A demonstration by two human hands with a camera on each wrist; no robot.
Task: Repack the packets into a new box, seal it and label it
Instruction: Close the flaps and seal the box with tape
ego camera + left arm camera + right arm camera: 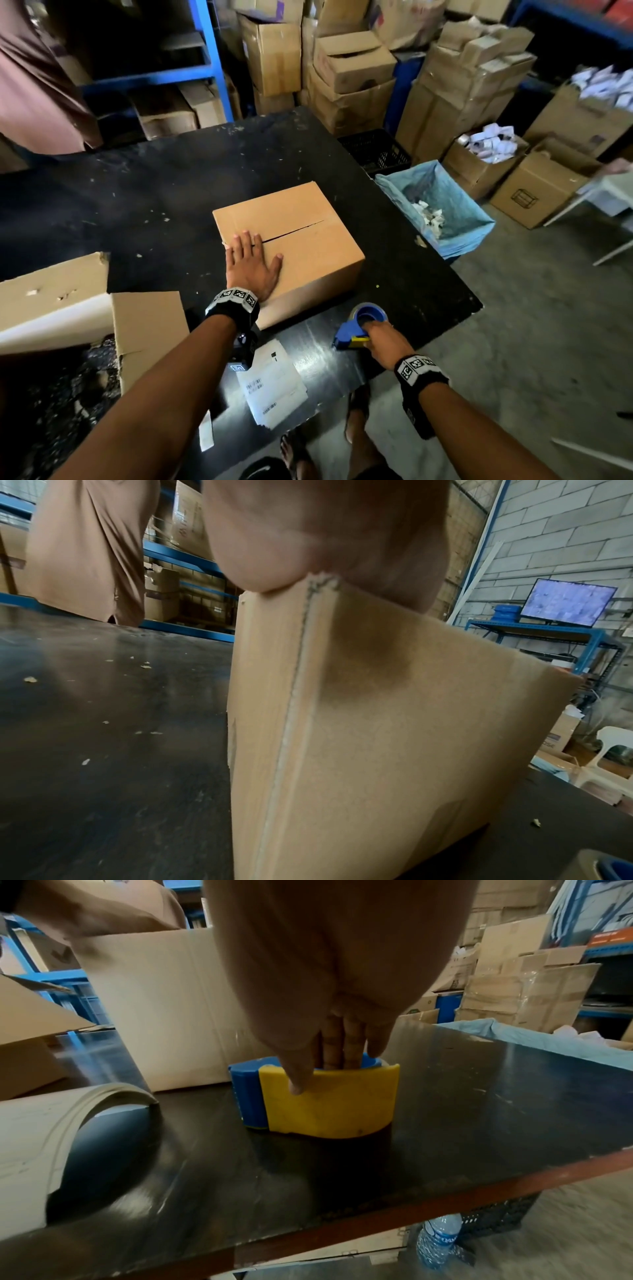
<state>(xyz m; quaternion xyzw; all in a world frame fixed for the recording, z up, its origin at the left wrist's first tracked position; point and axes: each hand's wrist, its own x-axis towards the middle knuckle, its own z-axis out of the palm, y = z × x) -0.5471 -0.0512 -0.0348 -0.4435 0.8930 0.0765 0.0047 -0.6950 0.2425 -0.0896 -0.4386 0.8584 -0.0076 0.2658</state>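
Observation:
A closed brown cardboard box [301,240] stands on the black table [154,192], its top flaps meeting at a bare seam. My left hand [253,260] lies flat on the box's near left corner, fingers straight. In the left wrist view the palm [325,534] presses on the box [394,737] corner. My right hand [380,339] grips a blue and yellow tape dispenser [359,325] standing on the table near its front edge. In the right wrist view its fingers [342,1047] reach inside the dispenser [322,1099] and the thumb lies on the yellow guard. Label sheets [274,387] lie by my left wrist.
An opened cardboard box [68,308] lies at the table's left. A bin lined with a blue bag [435,209] stands off the right edge. Stacked cartons [342,68] and blue shelving [205,61] fill the back. Another person in brown clothing [37,85] stands at the far left.

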